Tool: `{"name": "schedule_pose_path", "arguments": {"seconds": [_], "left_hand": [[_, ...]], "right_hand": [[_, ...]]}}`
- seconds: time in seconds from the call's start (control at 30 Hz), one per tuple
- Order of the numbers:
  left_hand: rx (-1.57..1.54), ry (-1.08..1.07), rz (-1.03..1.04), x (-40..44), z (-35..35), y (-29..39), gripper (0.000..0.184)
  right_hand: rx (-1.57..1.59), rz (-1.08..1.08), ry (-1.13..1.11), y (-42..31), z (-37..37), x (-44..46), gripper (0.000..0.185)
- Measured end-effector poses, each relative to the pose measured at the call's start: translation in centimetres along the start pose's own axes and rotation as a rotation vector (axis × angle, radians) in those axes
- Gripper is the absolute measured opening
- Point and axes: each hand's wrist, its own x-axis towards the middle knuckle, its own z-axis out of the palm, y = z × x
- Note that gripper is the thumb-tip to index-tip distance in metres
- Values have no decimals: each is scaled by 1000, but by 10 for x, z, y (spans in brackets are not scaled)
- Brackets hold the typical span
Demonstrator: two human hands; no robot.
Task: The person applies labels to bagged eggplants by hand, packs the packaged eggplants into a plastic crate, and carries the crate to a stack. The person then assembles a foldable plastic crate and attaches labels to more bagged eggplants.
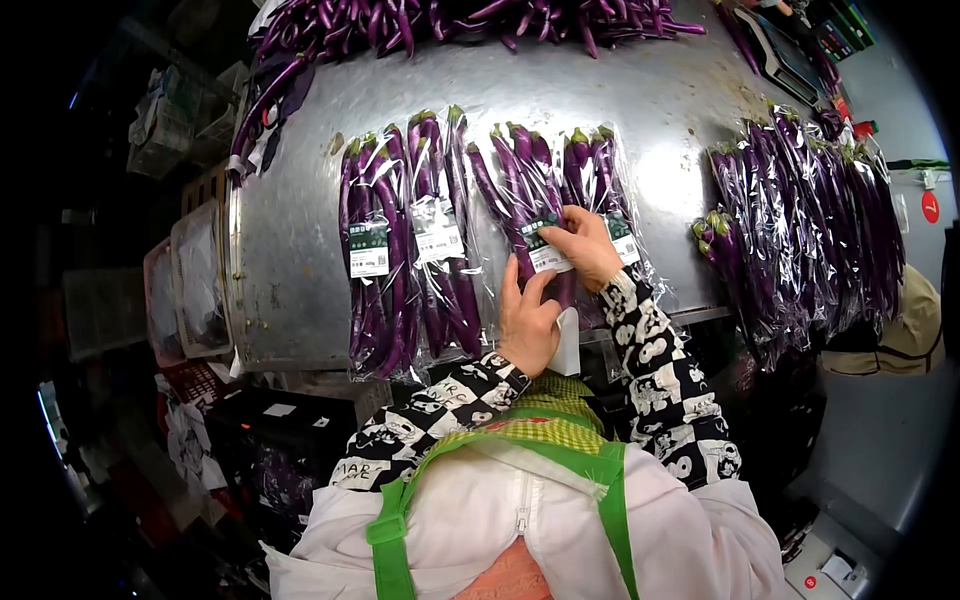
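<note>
In the head view, a clear bag of long purple eggplants (512, 165) lies before me on the metal table. A white and green label (545, 258) is on its front. My right hand (590, 250) has its thumb on the label's upper part, the other fingers bent at its right edge. My left hand (528, 325) rests at the bag's lower left, index finger stretched toward the label and thumb apart. A white paper strip (567, 342) shows beside my left hand; whether that hand touches it is unclear. Another labelled bag (597, 165) lies just right.
Labelled eggplant bags (370, 300) lie to the left. A large stack of bagged eggplants (810, 230) stands at the table's right edge. Loose eggplants (470, 22) are heaped along the far side. Plastic crates (190, 270) stand left of the metal table (290, 220).
</note>
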Motion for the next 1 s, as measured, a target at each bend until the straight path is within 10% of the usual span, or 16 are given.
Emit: {"name": "schedule_pose_path", "arguments": {"seconds": [0.6, 0.9, 1.0], "left_hand": [[-89, 141, 102, -8, -27, 2, 8], [-40, 115, 226, -3, -43, 2, 16], [-456, -125, 351, -8, -33, -4, 17]], "right_hand": [[109, -444, 151, -5, 19, -74, 34], [138, -401, 141, -16, 23, -68, 30], [-125, -273, 104, -26, 16, -47, 34]]}}
